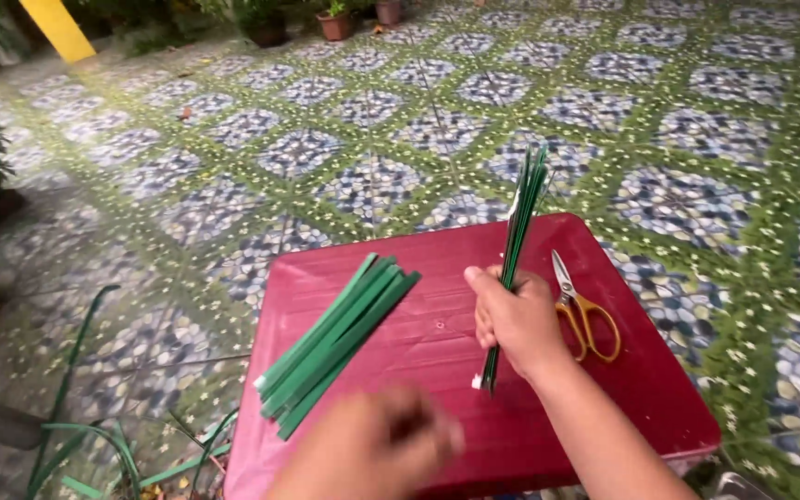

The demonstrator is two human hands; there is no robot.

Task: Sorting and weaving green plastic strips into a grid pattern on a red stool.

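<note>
Head view: right hand (518, 321) at frame center, clenched around upright bundle of green strips (518, 243). Left hand (372, 449) bottom center, blurred, grip impossible to tell. Loose green strips (333, 341) left on red table (437, 347); scissors (582, 308) right.

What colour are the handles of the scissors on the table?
Yellow-orange handles on the scissors, lying beside the right hand on the red table; seen in the head view.

Layout on the table

I'm seeing a pile of strips (335, 344) lying left on the table (437, 343), scissors (581, 310) lying right, my right hand (516, 319) standing a bundle (516, 255) upright between them, left hand (372, 454) hovering nearer.
</note>
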